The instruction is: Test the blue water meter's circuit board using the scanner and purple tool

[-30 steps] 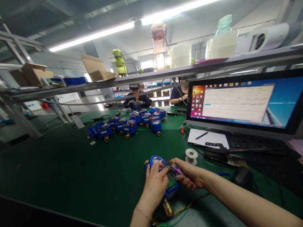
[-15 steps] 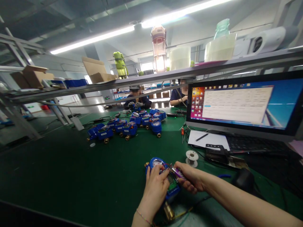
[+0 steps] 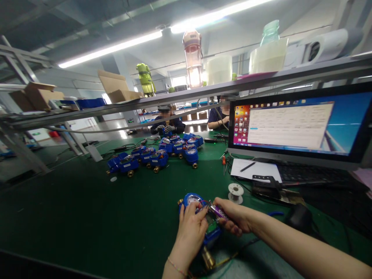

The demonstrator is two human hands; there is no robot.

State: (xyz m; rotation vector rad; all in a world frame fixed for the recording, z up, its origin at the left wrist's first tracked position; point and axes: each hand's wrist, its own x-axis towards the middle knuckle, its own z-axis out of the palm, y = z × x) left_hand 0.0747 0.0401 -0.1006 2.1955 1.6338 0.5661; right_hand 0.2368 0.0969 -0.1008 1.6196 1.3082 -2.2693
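Both hands work on 1 blue water meter [image 3: 200, 217] lying on the green table [image 3: 87, 217] just in front of the person. The left hand [image 3: 190, 228] curls over its top, fingers bent and pressing on it. The right hand [image 3: 234, 217] is closed around a small purple tool [image 3: 218, 211] touching the meter. Further back, a cluster of blue meters [image 3: 158, 153] sits on the table. On the shelf [image 3: 203, 91], a clear tub [image 3: 269, 54] holds pale contents I cannot identify.
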